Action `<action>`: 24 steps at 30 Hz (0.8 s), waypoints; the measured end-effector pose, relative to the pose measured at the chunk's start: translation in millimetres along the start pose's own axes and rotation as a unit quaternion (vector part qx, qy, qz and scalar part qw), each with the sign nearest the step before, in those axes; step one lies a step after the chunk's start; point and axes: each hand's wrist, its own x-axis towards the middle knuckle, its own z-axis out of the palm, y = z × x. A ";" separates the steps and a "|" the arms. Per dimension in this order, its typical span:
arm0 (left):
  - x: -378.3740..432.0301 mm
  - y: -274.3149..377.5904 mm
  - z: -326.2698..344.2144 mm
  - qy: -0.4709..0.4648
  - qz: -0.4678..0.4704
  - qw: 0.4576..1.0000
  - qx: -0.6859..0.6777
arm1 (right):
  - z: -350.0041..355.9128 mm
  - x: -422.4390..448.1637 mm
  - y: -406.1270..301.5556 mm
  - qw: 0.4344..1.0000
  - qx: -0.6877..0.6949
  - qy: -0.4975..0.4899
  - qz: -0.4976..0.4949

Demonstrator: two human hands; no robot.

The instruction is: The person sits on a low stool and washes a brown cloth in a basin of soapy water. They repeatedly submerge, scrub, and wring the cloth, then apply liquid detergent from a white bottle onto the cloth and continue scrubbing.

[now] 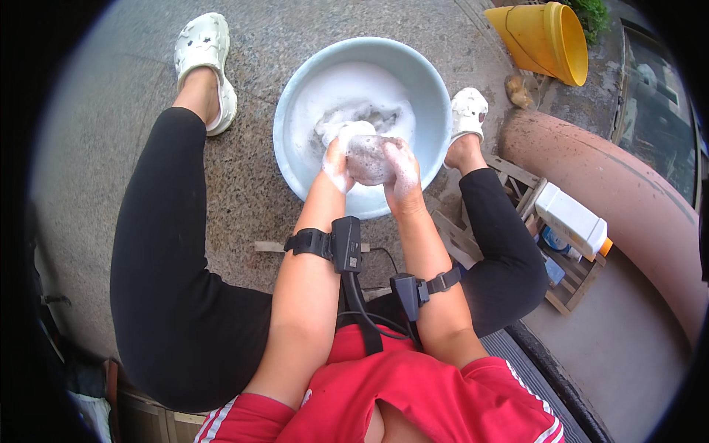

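A light blue plastic basin (433,105) stands on the ground between my feet, holding sudsy water (354,77). Over its near side, my left hand (337,166) and my right hand (403,171) grip a wet, foam-covered cloth (368,160) between them. The cloth looks greyish and is stretched across the gap between my hands. White foam coats my fingers, especially on the right. A white, sudsy part lies just beyond my left fingers; whether it belongs to the same cloth is hard to tell. Greyish water shows through the foam beyond.
Rough stone paving (249,166) surrounds the basin. To the right, a slatted wooden crate (576,293) carries a white bottle with an orange cap (573,219) and other containers. A yellow bucket (532,39) lies tipped at the upper right, beyond a curved pinkish ledge (598,160).
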 end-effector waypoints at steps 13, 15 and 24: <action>10.0 5.1 25.3 0.043 0.129 0.987 0.082 | 48.8 -11.9 17.0 0.877 -0.400 0.117 -0.238; 13.3 -3.8 21.7 0.024 0.176 0.978 0.113 | 55.1 -6.4 15.1 0.834 -0.470 0.144 -0.250; 13.9 -7.0 30.0 0.195 0.132 0.883 0.406 | 30.4 19.4 16.4 0.895 -0.342 0.165 -0.234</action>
